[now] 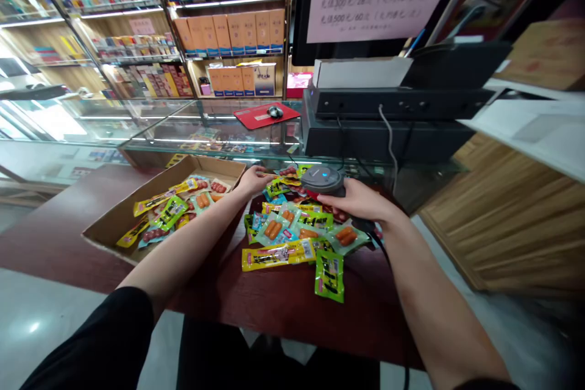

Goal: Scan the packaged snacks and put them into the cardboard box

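My right hand [363,200] is wrapped round the handle of a dark grey barcode scanner [322,179], its head over the far right of a heap of snack packets. My left hand [254,181] is at the heap's far left edge, fingers pinched on a small snack packet [270,174] that is mostly hidden. The heap mixes clear sausage packets [273,230], a long yellow packet [278,255] and green packets, one green packet [329,275] lying nearest me. Left of it, an open cardboard box [107,233] holds more such packets, partly behind my left forearm.
The dark red table [269,304] meets a glass counter [159,128] at the back. On the glass are a red mouse pad [256,117], a mouse [275,111] and black till equipment [365,134]. The scanner's cable [397,298] runs down beside my right forearm. Stocked shelves [228,6] stand behind.
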Demonstrator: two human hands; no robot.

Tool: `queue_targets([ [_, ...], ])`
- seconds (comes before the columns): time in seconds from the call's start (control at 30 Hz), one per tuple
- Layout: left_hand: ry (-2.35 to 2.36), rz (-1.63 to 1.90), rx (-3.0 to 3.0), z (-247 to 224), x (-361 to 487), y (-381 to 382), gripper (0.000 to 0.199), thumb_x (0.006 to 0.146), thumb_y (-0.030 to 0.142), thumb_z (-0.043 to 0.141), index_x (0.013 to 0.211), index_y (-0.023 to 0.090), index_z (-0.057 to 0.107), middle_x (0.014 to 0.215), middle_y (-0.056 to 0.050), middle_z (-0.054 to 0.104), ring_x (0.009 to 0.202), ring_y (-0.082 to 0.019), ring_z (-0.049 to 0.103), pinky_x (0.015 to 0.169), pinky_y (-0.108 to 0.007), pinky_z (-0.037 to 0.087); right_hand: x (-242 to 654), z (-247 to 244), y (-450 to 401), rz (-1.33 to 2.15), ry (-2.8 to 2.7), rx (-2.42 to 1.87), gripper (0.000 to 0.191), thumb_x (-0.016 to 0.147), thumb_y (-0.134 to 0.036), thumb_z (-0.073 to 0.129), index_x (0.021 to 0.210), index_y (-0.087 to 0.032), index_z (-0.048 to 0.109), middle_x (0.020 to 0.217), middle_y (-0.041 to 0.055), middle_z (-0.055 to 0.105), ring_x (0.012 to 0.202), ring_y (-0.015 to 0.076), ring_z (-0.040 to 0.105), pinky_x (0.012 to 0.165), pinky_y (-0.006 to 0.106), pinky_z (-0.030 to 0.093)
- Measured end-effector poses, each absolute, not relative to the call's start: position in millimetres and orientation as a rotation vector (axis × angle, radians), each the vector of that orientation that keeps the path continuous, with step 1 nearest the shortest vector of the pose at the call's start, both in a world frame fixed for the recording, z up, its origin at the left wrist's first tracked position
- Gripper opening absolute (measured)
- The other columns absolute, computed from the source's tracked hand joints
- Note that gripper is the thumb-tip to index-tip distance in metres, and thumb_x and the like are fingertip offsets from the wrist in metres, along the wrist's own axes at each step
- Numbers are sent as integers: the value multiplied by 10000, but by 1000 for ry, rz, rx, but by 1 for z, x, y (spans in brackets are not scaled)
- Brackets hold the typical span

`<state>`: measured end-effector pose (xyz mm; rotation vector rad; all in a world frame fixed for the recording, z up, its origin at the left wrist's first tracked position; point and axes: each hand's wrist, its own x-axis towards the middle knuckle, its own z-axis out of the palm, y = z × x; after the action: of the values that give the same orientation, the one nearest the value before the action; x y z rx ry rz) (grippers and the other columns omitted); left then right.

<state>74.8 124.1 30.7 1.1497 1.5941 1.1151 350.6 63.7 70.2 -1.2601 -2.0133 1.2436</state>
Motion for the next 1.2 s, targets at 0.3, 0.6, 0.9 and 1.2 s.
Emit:
queue_targets([
  [0.3,1645,981,1175,0,70,134,478,533,219,871,922,146,602,786,-46,664,675,-161,645,626,-250,508,352,83,61,1124,-2034,-1298,410,785,-532,650,1007,-188,653,557,5,621,446,158,574,473,309,506],
  [0.6,1647,944,963,-10,78,123,591,473,163,895,935,156,527,722,-17,640,607,-165,642,616,-299,536,344,78,57,1052,-2049,-1366,390,765,-530,665,942,-182,659,558,13,624,402,144,555,381,260,432],
  [0.9,1625,986,1002,-11,84,119,224,590,182,840,697,122,652,683,-46,658,577,-135,604,563,-254,502,332,83,53,1011,-2115,-1313,442,771,-461,666,1096,-161,655,565,-7,610,406,120,534,421,250,446],
  [1.2,1242,1313,808,30,58,128,218,629,139,827,714,111,628,762,-31,652,699,-118,640,689,-269,582,323,71,57,939,-2139,-1295,487,789,-470,651,1168,-164,658,745,52,707,579,178,638,618,340,546],
])
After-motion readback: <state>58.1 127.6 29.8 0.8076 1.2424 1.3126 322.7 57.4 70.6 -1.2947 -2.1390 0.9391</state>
